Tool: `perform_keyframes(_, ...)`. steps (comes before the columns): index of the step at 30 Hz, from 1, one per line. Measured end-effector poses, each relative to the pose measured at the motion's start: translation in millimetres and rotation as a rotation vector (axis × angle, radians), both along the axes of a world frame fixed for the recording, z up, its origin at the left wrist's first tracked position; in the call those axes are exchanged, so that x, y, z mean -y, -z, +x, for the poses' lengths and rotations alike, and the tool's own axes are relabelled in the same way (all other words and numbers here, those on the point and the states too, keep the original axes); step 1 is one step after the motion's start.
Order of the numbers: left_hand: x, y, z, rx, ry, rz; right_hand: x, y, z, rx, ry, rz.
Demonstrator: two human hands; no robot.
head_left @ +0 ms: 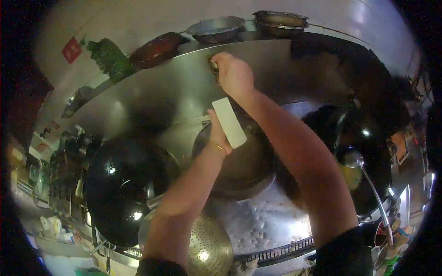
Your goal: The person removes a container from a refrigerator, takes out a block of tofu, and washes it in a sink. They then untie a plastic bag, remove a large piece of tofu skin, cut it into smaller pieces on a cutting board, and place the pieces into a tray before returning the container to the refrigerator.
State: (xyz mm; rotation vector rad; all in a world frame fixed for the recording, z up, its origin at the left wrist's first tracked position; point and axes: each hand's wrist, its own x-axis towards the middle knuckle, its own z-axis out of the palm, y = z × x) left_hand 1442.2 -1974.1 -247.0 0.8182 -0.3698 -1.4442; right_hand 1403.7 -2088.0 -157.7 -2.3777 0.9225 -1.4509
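My left hand [217,131] is wrapped round a white, smooth, box-shaped object [229,122] with rounded corners; its kind does not show. That object is tilted above a round dark pot [248,172] set in the stove. Higher up, my right hand [235,76] is closed on a small dark scrubbing pad [214,69], mostly hidden by the fingers. The pad appears to be against the steel backsplash [184,78] behind the stove.
A black wok [124,193] stands left, another dark wok [368,138] right with a long-handled ladle [353,159]. A perforated strainer [209,246] lies below my left forearm. Metal bowls [216,28] and a green cloth-like item [109,60] rest on the ledge above.
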Motion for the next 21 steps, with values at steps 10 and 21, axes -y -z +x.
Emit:
perform_keyframes(10, 50, 33, 17, -0.064, 0.001, -0.073, -6, 84, -19, 0.280, -0.180, 0.312)
perform_keyframes(21, 39, 55, -10, -0.212, 0.003, -0.056, 44, 180, -10, 0.281, -0.485, 1.050)
